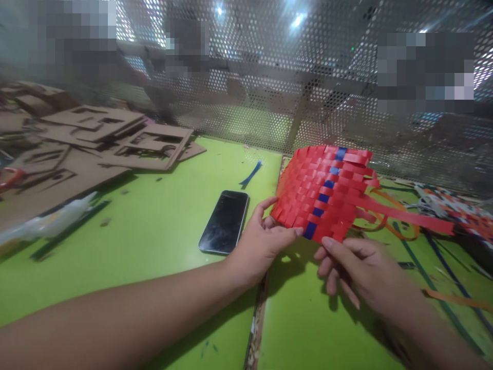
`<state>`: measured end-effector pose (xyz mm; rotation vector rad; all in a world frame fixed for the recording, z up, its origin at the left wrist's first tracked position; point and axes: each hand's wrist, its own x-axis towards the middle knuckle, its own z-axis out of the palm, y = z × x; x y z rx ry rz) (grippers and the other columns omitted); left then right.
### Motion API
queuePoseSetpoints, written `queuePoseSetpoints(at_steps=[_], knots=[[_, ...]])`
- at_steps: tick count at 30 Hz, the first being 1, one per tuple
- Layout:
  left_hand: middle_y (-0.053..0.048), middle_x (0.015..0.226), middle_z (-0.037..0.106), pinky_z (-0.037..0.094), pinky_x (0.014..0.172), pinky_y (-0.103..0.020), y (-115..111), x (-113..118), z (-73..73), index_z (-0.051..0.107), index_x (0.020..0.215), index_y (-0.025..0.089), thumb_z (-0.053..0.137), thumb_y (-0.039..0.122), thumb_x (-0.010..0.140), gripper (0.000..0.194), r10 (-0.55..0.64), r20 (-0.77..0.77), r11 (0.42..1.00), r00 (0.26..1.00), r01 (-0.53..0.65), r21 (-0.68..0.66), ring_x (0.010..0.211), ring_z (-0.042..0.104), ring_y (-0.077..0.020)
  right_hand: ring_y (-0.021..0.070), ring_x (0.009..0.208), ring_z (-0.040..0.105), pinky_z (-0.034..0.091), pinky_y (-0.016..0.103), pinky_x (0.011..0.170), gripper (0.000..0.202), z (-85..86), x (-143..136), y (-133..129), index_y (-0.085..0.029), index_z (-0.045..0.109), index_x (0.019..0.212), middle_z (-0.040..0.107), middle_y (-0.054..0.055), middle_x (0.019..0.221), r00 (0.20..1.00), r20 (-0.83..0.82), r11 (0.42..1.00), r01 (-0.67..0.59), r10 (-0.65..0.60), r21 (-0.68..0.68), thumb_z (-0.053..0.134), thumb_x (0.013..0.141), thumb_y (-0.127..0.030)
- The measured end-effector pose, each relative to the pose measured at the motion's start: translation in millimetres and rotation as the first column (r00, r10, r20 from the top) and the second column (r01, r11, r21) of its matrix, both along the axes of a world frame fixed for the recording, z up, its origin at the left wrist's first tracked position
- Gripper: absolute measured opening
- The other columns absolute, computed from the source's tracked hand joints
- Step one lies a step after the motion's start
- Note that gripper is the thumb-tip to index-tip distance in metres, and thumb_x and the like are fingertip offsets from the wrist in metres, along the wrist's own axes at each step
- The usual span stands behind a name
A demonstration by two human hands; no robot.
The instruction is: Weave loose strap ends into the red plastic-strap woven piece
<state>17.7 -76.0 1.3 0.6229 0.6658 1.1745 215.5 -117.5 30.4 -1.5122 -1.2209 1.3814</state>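
Observation:
A red woven strip panel (308, 185) with one blue band is held up above the green table. Its left and lower edge sits in my left hand (265, 236), the thumb on the near face and the fingers partly hidden behind. My right hand (358, 272) pinches the lower right edge between thumb and forefinger, its other fingers hanging loosely below. Loose red strip ends stick out on the right, one of them long (416, 213). A phone (224, 221) with a dark screen lies flat just left of my left hand.
Cut cardboard pieces (154, 146) pile up at the left, near a whitish plastic-looking item (57, 221). A short blue strip (251, 173) lies behind the phone. Orange strips (412, 226) and other coloured strips cover the right side. A perforated metal screen (246, 92) stands behind; a seam splits the table (173, 303).

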Motion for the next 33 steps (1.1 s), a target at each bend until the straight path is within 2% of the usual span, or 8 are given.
queuePoseSetpoints(at_steps=[7, 12, 15, 20, 25, 28, 33], knots=[[-0.006, 0.106, 0.078, 0.059, 0.082, -0.031, -0.1, -3.2, -0.1, 0.038, 0.155, 0.022, 0.098, 0.017, 0.077, 0.099, -0.047, -0.057, 0.998, 0.997, 0.049, 0.036, 0.084, 0.075, -0.0156, 0.0124, 0.040, 0.062, 0.037, 0.016, 0.032, 0.056, 2.1, -2.4, -2.0, -0.017, 0.077, 0.073, 0.070, 0.006, 0.055, 0.992, 0.113, 0.996, 0.057, -0.064, 0.061, 0.079, 0.085, -0.071], [0.001, 0.089, 0.077, 0.059, 0.080, -0.028, -1.4, -2.9, 2.5, 0.041, 0.153, 0.019, 0.091, 0.017, 0.086, 0.084, -0.026, -0.020, 0.998, 0.999, 0.027, 0.049, 0.072, 0.074, -0.0113, 0.0143, 0.043, 0.065, 0.046, 0.020, 0.038, 0.053, 2.8, 0.1, -2.5, -0.018, 0.076, 0.074, 0.072, 0.005, 0.058, 0.985, 0.155, 0.994, 0.068, -0.081, 0.091, 0.078, 0.088, -0.069], [-0.001, 0.094, 0.078, 0.059, 0.080, -0.027, -2.5, -2.1, 3.3, 0.041, 0.153, 0.018, 0.090, 0.015, 0.087, 0.082, -0.028, -0.015, 0.998, 1.000, 0.029, 0.059, 0.071, 0.074, -0.0106, 0.0149, 0.044, 0.065, 0.052, 0.022, 0.044, 0.050, 2.5, 0.1, -3.0, -0.019, 0.073, 0.071, 0.068, 0.003, 0.053, 0.979, 0.168, 0.989, 0.095, -0.113, 0.114, 0.076, 0.090, -0.066], [-0.007, 0.104, 0.080, 0.060, 0.079, -0.028, -3.3, -2.0, 4.4, 0.039, 0.154, 0.019, 0.092, 0.015, 0.085, 0.087, -0.039, -0.043, 0.997, 0.998, 0.041, 0.058, 0.078, 0.075, -0.0127, 0.0143, 0.043, 0.063, 0.052, 0.022, 0.046, 0.052, -0.9, 1.3, -2.0, -0.021, 0.070, 0.063, 0.064, 0.002, 0.047, 0.974, 0.196, 0.985, 0.088, -0.116, 0.147, 0.077, 0.089, -0.065], [-0.003, 0.096, 0.079, 0.057, 0.074, -0.026, -4.4, -1.8, 7.5, 0.039, 0.153, 0.018, 0.092, 0.014, 0.083, 0.087, -0.029, -0.032, 0.998, 0.999, 0.031, 0.054, 0.070, 0.073, -0.0108, 0.0172, 0.049, 0.068, 0.054, 0.025, 0.048, 0.050, -0.8, -1.4, -1.8, -0.019, 0.078, 0.074, 0.073, 0.005, 0.059, 0.983, 0.138, 0.987, 0.106, -0.122, 0.122, 0.081, 0.085, -0.067], [-0.002, 0.094, 0.079, 0.056, 0.074, -0.026, -5.2, -1.4, 8.5, 0.041, 0.152, 0.019, 0.094, 0.016, 0.081, 0.088, -0.020, -0.031, 0.999, 0.999, 0.021, 0.048, 0.069, 0.073, -0.0112, 0.0146, 0.045, 0.063, 0.047, 0.022, 0.042, 0.052, -1.4, -4.3, -1.8, -0.018, 0.079, 0.074, 0.074, 0.008, 0.059, 0.988, 0.108, 0.992, 0.102, -0.110, 0.079, 0.082, 0.083, -0.069], [0.000, 0.092, 0.078, 0.055, 0.072, -0.025, -6.5, -0.9, 9.0, 0.041, 0.151, 0.019, 0.095, 0.017, 0.079, 0.090, -0.015, -0.025, 0.999, 1.000, 0.017, 0.050, 0.068, 0.072, -0.0105, 0.0062, 0.029, 0.037, 0.023, 0.018, 0.030, 0.058, -2.9, -9.3, -0.2, -0.016, 0.078, 0.073, 0.070, 0.009, 0.049, 0.995, 0.007, 0.994, 0.104, -0.103, -0.035, 0.082, 0.080, -0.073]])
